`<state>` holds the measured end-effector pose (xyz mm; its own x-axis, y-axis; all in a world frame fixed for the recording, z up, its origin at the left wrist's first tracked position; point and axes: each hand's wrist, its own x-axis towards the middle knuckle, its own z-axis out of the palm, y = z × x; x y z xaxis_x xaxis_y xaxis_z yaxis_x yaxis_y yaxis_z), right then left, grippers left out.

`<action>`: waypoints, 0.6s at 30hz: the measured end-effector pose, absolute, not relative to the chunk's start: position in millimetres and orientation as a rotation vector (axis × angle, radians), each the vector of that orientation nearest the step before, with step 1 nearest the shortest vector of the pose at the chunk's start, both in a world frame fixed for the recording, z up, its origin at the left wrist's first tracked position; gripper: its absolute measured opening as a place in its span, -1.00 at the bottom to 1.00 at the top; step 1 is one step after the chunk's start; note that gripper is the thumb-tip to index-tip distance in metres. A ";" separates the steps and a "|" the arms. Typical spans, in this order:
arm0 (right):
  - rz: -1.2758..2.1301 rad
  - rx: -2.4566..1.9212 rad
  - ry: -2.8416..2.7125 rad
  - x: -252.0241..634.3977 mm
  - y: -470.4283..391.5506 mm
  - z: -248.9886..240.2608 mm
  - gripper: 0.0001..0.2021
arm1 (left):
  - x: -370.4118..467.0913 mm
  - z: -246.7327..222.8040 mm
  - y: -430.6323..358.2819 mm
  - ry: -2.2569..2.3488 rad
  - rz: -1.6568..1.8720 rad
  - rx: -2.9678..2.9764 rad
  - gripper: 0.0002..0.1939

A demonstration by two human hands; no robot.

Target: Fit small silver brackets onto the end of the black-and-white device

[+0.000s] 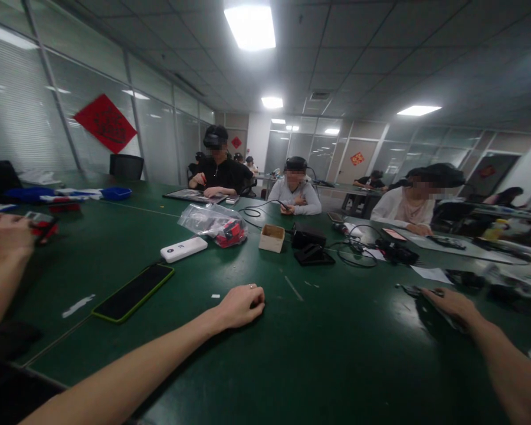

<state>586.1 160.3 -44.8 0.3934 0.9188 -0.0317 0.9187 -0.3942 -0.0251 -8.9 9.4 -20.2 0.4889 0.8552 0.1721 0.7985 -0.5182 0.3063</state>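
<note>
My left hand [243,305] rests on the green tabletop with its fingers curled in a loose fist. Nothing shows inside it. A small white scrap [215,296] lies just left of the knuckles. On the right, the fingers of my right hand [454,304] are bent over a dark, thin object with a shiny edge [409,289], pressed low to the table. Its kind is hard to make out, as the hand covers most of it. Beyond my left forearm lies a dark phone in a lime-green case [133,293].
A white power bank [183,249], a plastic bag with red pieces [219,227], a small cardboard box [272,238] and a black stand [314,254] lie ahead. Cables [358,254] tangle at right. Another person's hand [6,239] grips a red-and-black item at far left. Several people sit across.
</note>
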 end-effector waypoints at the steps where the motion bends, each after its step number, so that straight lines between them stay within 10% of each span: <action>1: 0.067 -2.621 -1.733 585.3 159.9 -43.4 -0.36 | -9.0 -19.9 9.1 1.428 0.451 2.544 -0.90; 18: 0.105 -2.624 -1.599 586.1 160.6 -46.4 -0.35 | -7.7 -18.1 8.3 1.458 0.424 2.531 -0.90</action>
<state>586.1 160.6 -46.4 0.4576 0.8888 -0.0237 0.8843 -0.4577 -0.0925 -7.7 8.3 -18.1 0.4756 0.8665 0.1513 0.8123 -0.4987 0.3025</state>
